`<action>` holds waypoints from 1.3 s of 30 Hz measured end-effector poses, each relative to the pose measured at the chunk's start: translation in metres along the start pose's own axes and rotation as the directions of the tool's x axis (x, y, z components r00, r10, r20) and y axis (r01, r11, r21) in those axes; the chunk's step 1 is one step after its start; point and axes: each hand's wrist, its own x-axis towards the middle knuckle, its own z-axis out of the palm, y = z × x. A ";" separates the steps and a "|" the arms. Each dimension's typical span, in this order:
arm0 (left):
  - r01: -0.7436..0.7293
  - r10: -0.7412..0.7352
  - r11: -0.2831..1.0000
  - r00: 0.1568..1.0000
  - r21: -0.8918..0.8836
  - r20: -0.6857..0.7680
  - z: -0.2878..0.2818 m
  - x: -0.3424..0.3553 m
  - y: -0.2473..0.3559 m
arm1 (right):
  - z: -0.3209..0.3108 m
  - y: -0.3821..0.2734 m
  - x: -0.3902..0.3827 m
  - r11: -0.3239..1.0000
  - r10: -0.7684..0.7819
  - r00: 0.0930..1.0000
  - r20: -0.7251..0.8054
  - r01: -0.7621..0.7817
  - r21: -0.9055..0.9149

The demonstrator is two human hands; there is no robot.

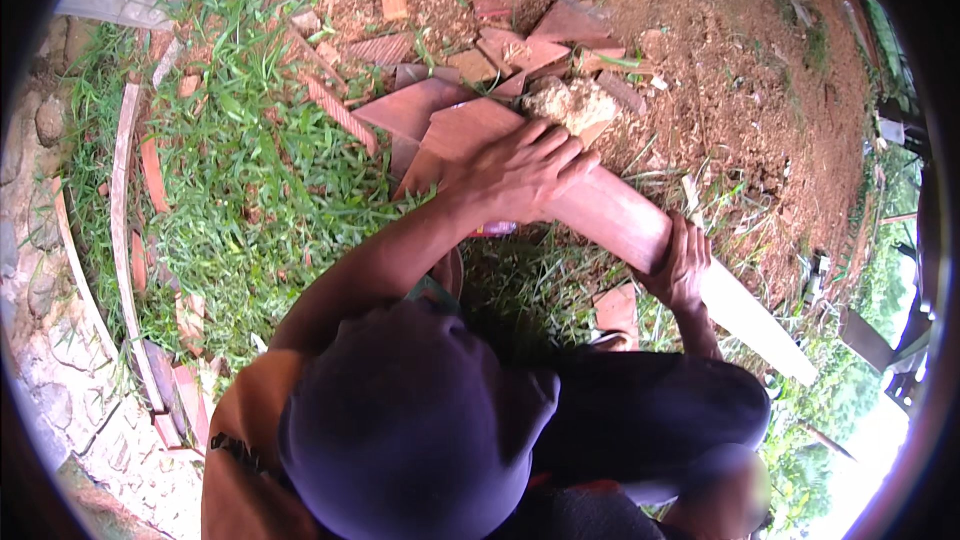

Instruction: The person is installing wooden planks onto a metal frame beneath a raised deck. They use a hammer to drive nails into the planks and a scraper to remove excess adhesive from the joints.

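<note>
A long, smooth reddish-brown wooden board (610, 212) runs slantwise from the middle toward the lower right. Its far right stretch is glaring white in the light. Across the board's upper left part lies my left hand (535, 168), fingers bent over the far edge; what is under the palm is hidden. Further down its length, my right hand (685, 265) is closed round it. A pale clump of wood shavings (572, 105) sits just beyond my left fingers. Flat reddish-brown offcuts (475, 127) lie beside and beyond my left hand.
Grass (250, 180) grows on the left, bare brown soil (720, 70) spreads on the right. Long narrow strips (125, 210) lie near a stone edge (60, 330) at far left. A dark, rounded cloth-covered shape (410, 430) fills the lower middle, with a dark-clothed leg (640, 400) beside it.
</note>
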 end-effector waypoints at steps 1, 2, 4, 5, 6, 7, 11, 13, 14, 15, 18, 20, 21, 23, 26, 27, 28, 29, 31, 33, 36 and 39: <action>-0.004 0.004 1.000 1.000 -0.019 0.009 -0.003 0.001 0.001 | 0.002 -0.001 -0.011 1.000 -0.003 1.000 0.005 0.003 0.016; -0.001 0.002 1.000 1.000 -0.024 0.031 -0.013 0.002 -0.001 | -0.007 -0.002 -0.006 1.000 -0.004 1.000 0.031 0.003 0.028; -0.014 0.017 0.999 0.996 -0.033 0.082 -0.016 0.003 -0.002 | -0.011 -0.005 -0.009 0.998 0.011 0.997 0.077 -0.015 0.057; -0.006 0.005 1.000 0.997 0.006 0.072 -0.014 -0.005 -0.005 | -0.011 -0.006 0.000 0.996 0.009 0.987 0.163 -0.023 0.086; -0.027 0.027 0.999 1.000 0.029 0.003 -0.010 -0.005 -0.004 | -0.026 -0.013 -0.002 0.995 0.065 0.978 0.200 -0.078 0.055; 0.026 -0.026 0.999 1.000 0.022 -0.015 -0.010 -0.012 -0.003 | -0.022 -0.016 0.006 0.989 0.131 0.951 0.281 -0.144 0.027; 0.035 -0.040 0.998 0.993 -0.043 -0.113 -0.019 -0.014 -0.001 | -0.018 -0.020 -0.013 0.998 0.054 0.998 -0.026 -0.055 -0.012; 0.041 -0.042 0.999 0.993 -0.010 -0.114 -0.020 -0.019 -0.012 | -0.035 -0.045 0.014 0.999 0.028 0.999 -0.023 -0.027 0.016; 0.047 -0.047 0.999 0.996 -0.007 -0.075 -0.025 -0.022 -0.019 | -0.035 -0.049 0.022 1.000 -0.007 0.999 -0.036 0.008 0.023; 0.050 -0.050 0.999 0.998 -0.004 -0.037 -0.031 -0.026 -0.027 | -0.032 -0.051 0.029 0.999 -0.015 1.000 -0.027 0.016 0.047; 0.066 -0.065 0.998 0.997 -0.025 0.028 -0.038 -0.031 -0.040 | -0.026 -0.056 0.046 0.994 -0.038 0.999 0.020 0.036 0.102; 0.085 -0.084 0.996 0.996 -0.033 0.017 -0.035 -0.033 -0.041 | -0.034 -0.057 0.053 0.991 -0.062 0.995 0.082 0.052 0.122; 0.091 -0.091 0.995 0.996 -0.029 -0.010 -0.030 -0.031 -0.039 | -0.024 -0.046 0.043 0.991 -0.024 0.996 0.084 0.013 0.133; 0.087 -0.087 0.996 0.996 -0.004 -0.016 -0.029 -0.028 -0.040 | -0.025 -0.043 0.042 0.989 -0.047 0.996 0.082 0.035 0.141; 0.049 -0.050 0.998 0.998 -0.034 -0.025 -0.022 -0.031 -0.047 | -0.023 -0.047 0.046 0.991 -0.049 0.997 0.057 0.042 0.124; 0.041 -0.042 0.999 0.999 -0.031 -0.032 -0.020 -0.033 -0.050 | -0.022 -0.049 0.045 0.993 -0.045 0.998 0.050 0.039 0.114; 0.041 -0.042 0.999 0.999 -0.027 -0.027 -0.018 -0.033 -0.051 | -0.021 -0.049 0.045 0.994 -0.040 0.998 0.044 0.035 0.104; 0.037 -0.037 0.999 0.999 -0.025 -0.019 -0.019 -0.033 -0.052 | -0.022 -0.048 0.046 0.998 -0.049 0.997 0.052 0.047 0.048; 0.028 -0.028 0.999 1.000 -0.034 -0.003 -0.020 -0.033 -0.051 | -0.017 -0.045 0.040 0.998 -0.041 0.997 0.059 0.038 0.048; 0.021 -0.021 0.999 1.000 -0.048 0.000 -0.021 -0.030 -0.053 | -0.017 -0.043 0.039 0.999 -0.027 0.996 0.083 0.023 0.040; -0.011 0.013 0.999 0.998 -0.031 0.056 -0.033 -0.030 -0.059 | -0.017 -0.047 0.040 0.999 -0.009 0.998 0.057 0.007 0.034; 0.033 -0.032 0.996 0.999 -0.078 0.005 -0.025 -0.031 -0.058 | -0.012 -0.049 0.043 0.997 -0.004 0.999 0.046 0.000 0.080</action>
